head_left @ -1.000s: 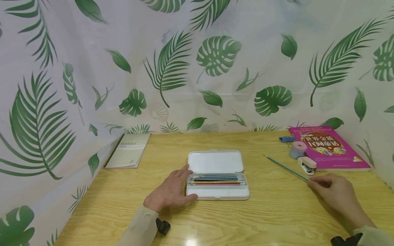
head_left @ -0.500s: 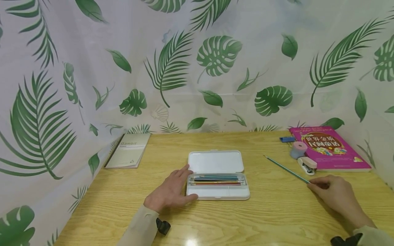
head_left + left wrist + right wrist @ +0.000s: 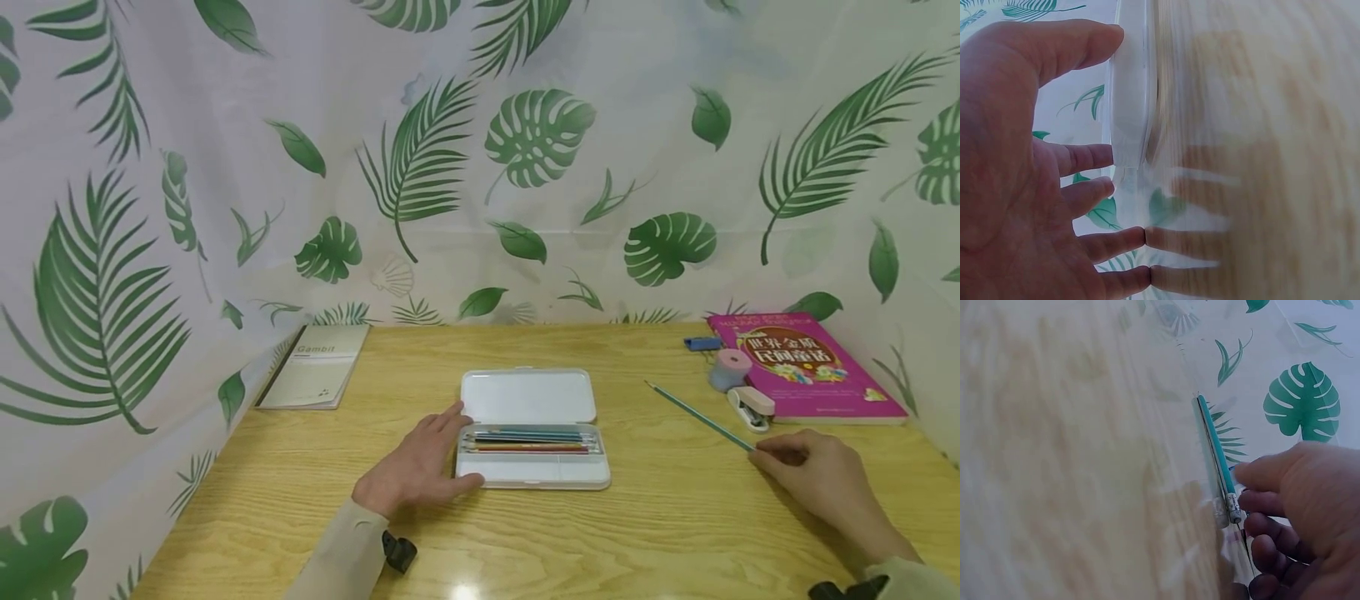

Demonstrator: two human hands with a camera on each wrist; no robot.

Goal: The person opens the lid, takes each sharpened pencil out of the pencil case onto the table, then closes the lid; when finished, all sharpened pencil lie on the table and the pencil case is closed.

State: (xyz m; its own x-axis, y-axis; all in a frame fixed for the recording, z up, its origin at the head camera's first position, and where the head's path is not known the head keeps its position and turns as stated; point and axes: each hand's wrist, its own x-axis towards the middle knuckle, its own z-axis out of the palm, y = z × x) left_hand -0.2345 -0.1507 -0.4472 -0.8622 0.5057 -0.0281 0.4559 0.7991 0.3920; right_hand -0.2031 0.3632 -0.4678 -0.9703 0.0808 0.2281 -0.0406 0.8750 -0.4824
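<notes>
A white pencil case [image 3: 517,472] lies with its lid folded back, several pencils [image 3: 532,448] inside its rear compartment. My left hand [image 3: 412,467] rests at the case's left end, fingers spread along the side and the thumb at the front corner. In the left wrist view the thumb tip [image 3: 1113,40] touches the white case wall [image 3: 1132,94]. To the right, a teal pencil [image 3: 697,415] lies slantwise on the table, its point toward the back. My right hand [image 3: 821,483] pinches its eraser end between thumb and fingers. The right wrist view shows that metal-banded end [image 3: 1233,509] right at the fingertips.
At the back right lies a pink book [image 3: 832,392], with a stapler [image 3: 752,404], a pink and grey cylindrical item [image 3: 729,371] and a small blue object [image 3: 702,343] beside it. A notebook [image 3: 311,375] lies at the back left. Leaf-patterned cloth rises behind the wooden table [image 3: 570,542].
The head view has shifted very slightly. Both hands, the case and the teal pencil keep their places.
</notes>
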